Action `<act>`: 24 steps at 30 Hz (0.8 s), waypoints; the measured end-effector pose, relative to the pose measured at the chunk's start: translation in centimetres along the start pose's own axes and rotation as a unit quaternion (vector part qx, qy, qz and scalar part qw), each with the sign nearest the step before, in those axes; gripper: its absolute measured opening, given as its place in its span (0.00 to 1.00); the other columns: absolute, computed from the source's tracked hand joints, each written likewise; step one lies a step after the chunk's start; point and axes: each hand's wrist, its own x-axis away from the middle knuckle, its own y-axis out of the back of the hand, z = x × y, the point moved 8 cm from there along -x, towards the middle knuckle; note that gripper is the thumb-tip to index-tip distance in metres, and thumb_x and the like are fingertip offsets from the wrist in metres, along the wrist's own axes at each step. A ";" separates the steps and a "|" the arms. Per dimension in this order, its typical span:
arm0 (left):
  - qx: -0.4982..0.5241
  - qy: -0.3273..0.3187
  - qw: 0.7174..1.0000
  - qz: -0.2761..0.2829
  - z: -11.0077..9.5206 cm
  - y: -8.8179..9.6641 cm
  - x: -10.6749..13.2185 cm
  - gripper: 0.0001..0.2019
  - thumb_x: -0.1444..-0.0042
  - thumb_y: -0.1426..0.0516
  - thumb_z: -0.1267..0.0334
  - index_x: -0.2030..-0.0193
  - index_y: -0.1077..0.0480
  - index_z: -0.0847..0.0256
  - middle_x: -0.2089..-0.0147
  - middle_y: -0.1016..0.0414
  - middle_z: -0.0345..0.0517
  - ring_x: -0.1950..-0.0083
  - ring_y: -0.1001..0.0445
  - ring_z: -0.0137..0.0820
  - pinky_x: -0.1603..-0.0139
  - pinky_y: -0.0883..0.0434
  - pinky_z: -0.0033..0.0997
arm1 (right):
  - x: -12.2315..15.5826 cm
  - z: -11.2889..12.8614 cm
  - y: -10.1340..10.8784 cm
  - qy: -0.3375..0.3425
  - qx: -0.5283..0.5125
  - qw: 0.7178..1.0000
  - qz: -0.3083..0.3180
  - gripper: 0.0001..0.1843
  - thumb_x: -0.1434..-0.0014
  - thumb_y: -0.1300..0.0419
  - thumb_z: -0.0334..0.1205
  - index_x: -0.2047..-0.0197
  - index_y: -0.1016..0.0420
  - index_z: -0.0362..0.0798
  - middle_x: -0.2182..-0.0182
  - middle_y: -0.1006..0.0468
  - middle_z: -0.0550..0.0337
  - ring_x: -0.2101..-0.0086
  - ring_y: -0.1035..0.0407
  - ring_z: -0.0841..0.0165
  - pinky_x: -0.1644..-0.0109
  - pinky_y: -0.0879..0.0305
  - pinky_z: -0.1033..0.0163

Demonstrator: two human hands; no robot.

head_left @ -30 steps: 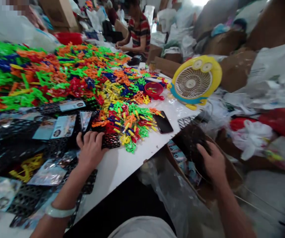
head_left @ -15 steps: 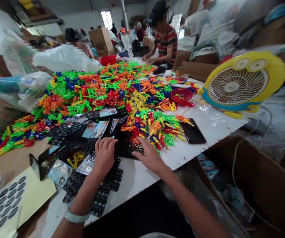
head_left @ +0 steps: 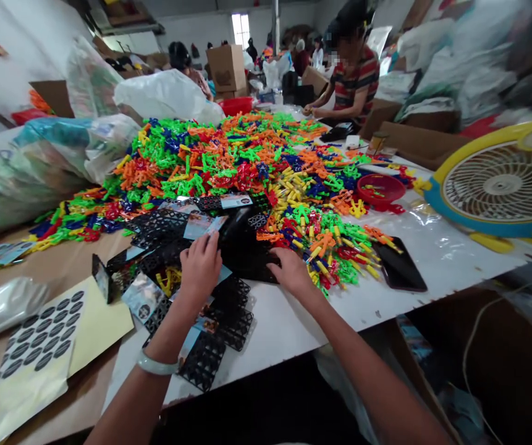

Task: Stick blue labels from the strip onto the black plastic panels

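Note:
My left hand [head_left: 199, 267] lies over printed card packets and black lattice plastic pieces [head_left: 233, 309], its fingers stretched out and its thumb hidden. A pale bangle circles that wrist. My right hand [head_left: 296, 275] is at the right end of a dark black panel [head_left: 251, 259], thumb and fingers apart and touching its edge. The panel lies between both hands. Beyond my left hand is a blue printed packet [head_left: 203, 226]. Small toys with yellow tubes [head_left: 325, 247] lie just right of my right hand.
A large heap of colourful plastic toys [head_left: 210, 154] covers the table's middle. A black phone [head_left: 402, 264], red bowl [head_left: 379, 188] and yellow fan [head_left: 502, 179] stand right. Left are a sticker sheet [head_left: 46, 334] and stuffed bags [head_left: 29, 176]. A person in stripes [head_left: 356, 80] works opposite.
The view has swung left, so everything sits further right in the picture. My hands stay by the black panel; my left fingers now reach a little further over the packets.

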 end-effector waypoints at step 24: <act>0.090 0.054 0.990 -0.096 3.9 1.5 0.1 0.19 0.36 0.53 0.65 0.41 0.37 0.67 0.43 0.28 0.62 0.42 0.30 0.44 0.44 0.33 0.46 | -7.7 -1.5 5.7 -0.094 -0.195 0.976 -0.019 0.14 0.56 0.32 0.48 0.80 0.25 0.46 0.83 0.27 0.62 0.77 0.32 0.67 0.73 0.41 0.65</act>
